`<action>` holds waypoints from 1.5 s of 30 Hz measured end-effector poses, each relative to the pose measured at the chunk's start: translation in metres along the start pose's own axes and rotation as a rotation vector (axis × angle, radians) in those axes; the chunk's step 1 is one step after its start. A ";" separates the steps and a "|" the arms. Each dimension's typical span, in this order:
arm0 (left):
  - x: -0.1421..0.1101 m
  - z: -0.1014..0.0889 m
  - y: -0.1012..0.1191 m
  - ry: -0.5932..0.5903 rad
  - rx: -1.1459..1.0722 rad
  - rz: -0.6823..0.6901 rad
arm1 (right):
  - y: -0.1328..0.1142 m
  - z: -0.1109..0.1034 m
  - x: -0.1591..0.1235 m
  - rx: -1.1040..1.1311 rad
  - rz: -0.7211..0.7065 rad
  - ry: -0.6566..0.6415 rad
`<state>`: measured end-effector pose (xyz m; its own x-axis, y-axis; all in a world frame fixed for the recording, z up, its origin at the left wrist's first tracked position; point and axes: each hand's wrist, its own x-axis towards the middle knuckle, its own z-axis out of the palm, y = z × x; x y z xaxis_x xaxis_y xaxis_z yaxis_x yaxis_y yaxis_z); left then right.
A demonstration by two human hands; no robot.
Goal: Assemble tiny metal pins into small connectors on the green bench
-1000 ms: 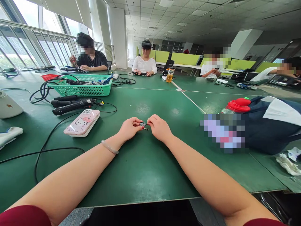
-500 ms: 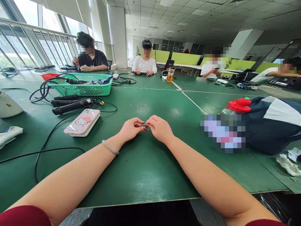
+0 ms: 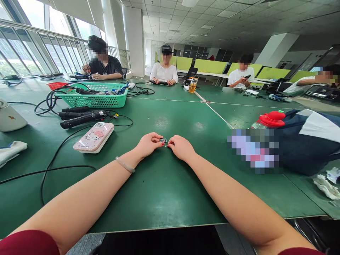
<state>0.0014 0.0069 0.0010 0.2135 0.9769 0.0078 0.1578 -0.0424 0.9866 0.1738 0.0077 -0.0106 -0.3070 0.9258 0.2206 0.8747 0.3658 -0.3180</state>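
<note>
My left hand [image 3: 148, 146] pinches a small dark circuit board [image 3: 163, 140] with silvery parts between thumb and fingers, just above the green table [image 3: 159, 191]. To its right, my right hand [image 3: 181, 147] is closed, thumb against forefinger. At its fingertips shows a tiny pale piece [image 3: 166, 145], too small to name. A narrow gap parts the right fingertips from the board. Left of my hands lies a pink phone [image 3: 93, 137] with a cartoon cat on its case.
Black handheld devices [image 3: 83, 118] with cables lie beside a green basket [image 3: 98, 101]. A navy bag [image 3: 300, 148] and a red-lidded bottle [image 3: 271, 119] stand at right. A bottle of amber drink [image 3: 193, 85] is farther back. Several people sit around the table.
My right hand has drawn slightly down and right, away from the board, with the tiny pale piece now showing at its fingertips. The left hand stays nearly in place.
</note>
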 end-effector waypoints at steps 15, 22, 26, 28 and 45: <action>-0.001 -0.001 -0.002 -0.043 0.161 0.008 | -0.016 -0.010 -0.008 0.158 -0.125 0.229; -0.001 0.000 -0.001 -0.052 0.158 0.007 | -0.014 -0.011 -0.007 0.168 -0.154 0.229; -0.001 0.000 -0.001 -0.026 0.106 0.007 | -0.009 -0.010 -0.007 0.191 -0.124 0.248; 0.000 0.000 -0.002 -0.015 0.071 0.016 | -0.007 -0.010 -0.007 0.192 -0.091 0.222; -0.006 -0.001 0.006 -0.173 -0.224 -0.118 | -0.017 -0.005 -0.010 -0.002 -0.176 0.197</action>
<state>0.0002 0.0013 0.0075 0.3701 0.9214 -0.1183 -0.0209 0.1356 0.9905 0.1636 -0.0084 -0.0032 -0.3759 0.8113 0.4477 0.8148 0.5195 -0.2574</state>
